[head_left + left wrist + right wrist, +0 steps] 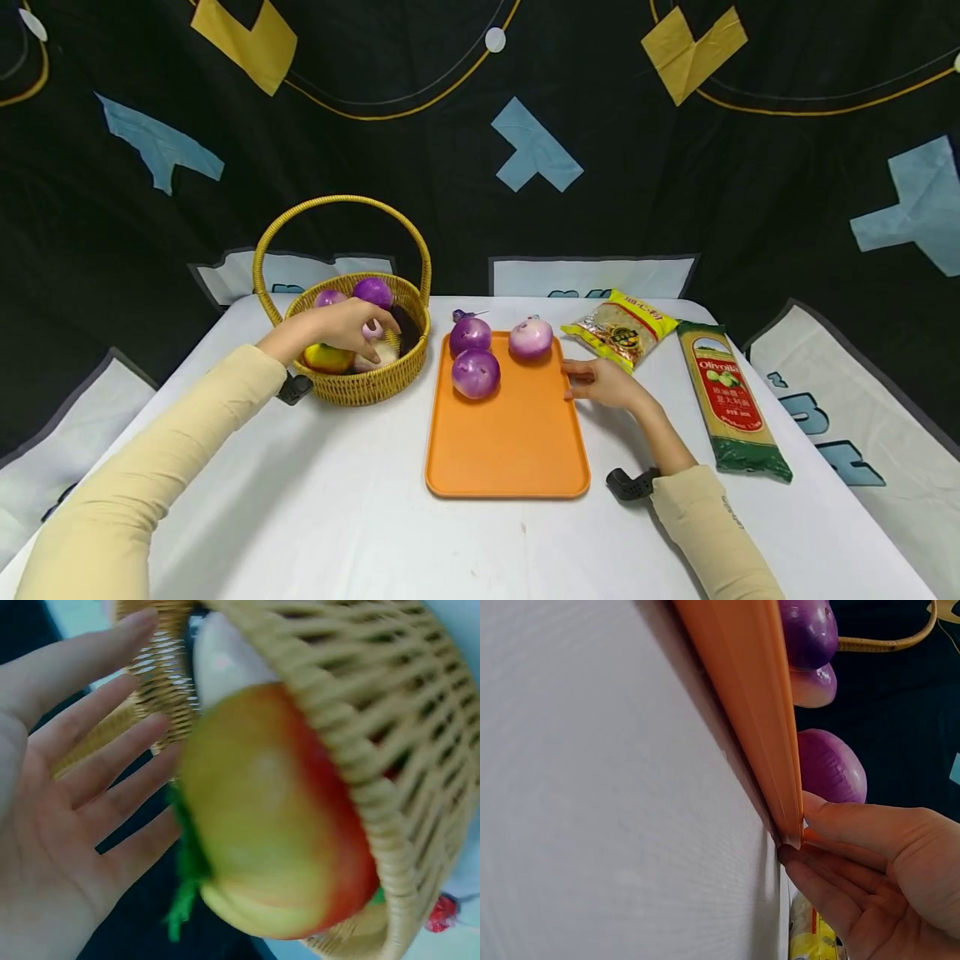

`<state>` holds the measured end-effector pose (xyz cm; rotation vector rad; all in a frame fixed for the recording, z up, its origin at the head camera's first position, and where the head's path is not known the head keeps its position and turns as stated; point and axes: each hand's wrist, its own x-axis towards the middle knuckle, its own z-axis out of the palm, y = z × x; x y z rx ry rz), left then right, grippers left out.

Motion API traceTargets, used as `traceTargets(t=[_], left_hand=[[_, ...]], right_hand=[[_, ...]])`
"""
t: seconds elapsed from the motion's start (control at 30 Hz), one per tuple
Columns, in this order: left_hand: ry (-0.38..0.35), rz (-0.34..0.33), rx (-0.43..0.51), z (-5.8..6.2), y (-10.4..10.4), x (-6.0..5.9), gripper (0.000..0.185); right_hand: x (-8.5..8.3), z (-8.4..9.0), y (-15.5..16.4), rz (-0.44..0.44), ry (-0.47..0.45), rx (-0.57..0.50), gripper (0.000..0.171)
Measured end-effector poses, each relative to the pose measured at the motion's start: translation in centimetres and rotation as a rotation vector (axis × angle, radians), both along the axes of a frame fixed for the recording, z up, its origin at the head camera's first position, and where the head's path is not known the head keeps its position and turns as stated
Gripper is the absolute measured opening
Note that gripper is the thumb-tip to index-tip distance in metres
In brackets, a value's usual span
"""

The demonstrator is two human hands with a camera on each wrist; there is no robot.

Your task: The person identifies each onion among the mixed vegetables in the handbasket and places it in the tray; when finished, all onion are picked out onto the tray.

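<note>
1. Loosely, the left hand [345, 323] hangs over the wicker basket [367, 388], thumb and fingers apart and grasping nothing; a yellow-and-red fruit [262, 810] lies just beside its fingertips, and whether they touch it I cannot tell

2. Meanwhile the right hand [606, 383] pinches the right rim of the orange tray [517, 446], thumb above and fingers below

3. On the tray's far half sit a nearer dark onion [476, 375], a farther dark onion [470, 335] close behind it, and a paler onion [530, 339] to their right

4. Around the left hand, the basket holds a rear purple onion [372, 291], a left purple onion [328, 297], a half-hidden mauve thing [372, 331], a whitish vegetable [378, 357] under the fingers and a dark thing [407, 330] at the right wall

5. By my judgement the work between basket and tray stands part-way: 3 onions are on the tray, while at least 6 things lie in the basket; how many are left to handle I cannot tell

6. Counting outward: 1 basket, 1 tray, 1 small purple thing [463, 315] just beyond the tray, and 2 packets at its right, 1 yellow packet [622, 329] and 1 green-and-tan packet [731, 396], all on 1 white table [360, 517]
</note>
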<state>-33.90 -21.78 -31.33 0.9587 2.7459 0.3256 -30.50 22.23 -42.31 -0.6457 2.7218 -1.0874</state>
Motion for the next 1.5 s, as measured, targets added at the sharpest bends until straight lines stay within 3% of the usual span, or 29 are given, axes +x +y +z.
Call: traceTargets(t=[0.17, 0.33, 0.5, 0.8, 1.0, 1.17, 1.33, 1.5], left_hand=[[-0.042, -0.023, -0.069, -1.3, 0.2, -0.9, 0.049], [0.005, -0.039, -0.182, -2.0, 0.7, -1.1, 0.047], [0.013, -0.022, -0.171, -2.2, 0.8, -1.1, 0.046], [-0.031, 0.042, -0.004, -2.1, -0.2, -0.6, 0.045], [0.09, 0.078, 0.175, -1.1, -0.2, 0.3, 0.05], [0.163, 0.089, 0.341, 0.0, 1.5, 2.0, 0.056], [0.18, -0.001, 0.466, 0.1, 4.8, 3.4, 0.056], [0.185, -0.138, 0.509, -0.8, 9.0, 3.6, 0.052]], right_hand=[[0.0, 0.1, 0.1, 0.004, -0.005, -0.001, 0.054], [0.0, 0.0, 0.1, 0.021, 0.011, -0.003, 0.054], [0.0, 0.0, 0.1, 0.019, 0.014, 0.0, 0.053], [0.1, 0.1, 0.0, 0.017, 0.012, 0.004, 0.054], [0.1, 0.1, 0.1, 0.017, 0.02, 0.013, 0.054], [0.1, 0.1, 0.1, 0.019, 0.023, 0.014, 0.053], [0.1, 0.1, 0.2, 0.02, 0.029, 0.017, 0.054], [0.1, 0.0, 0.0, 0.011, 0.017, 0.011, 0.054]])
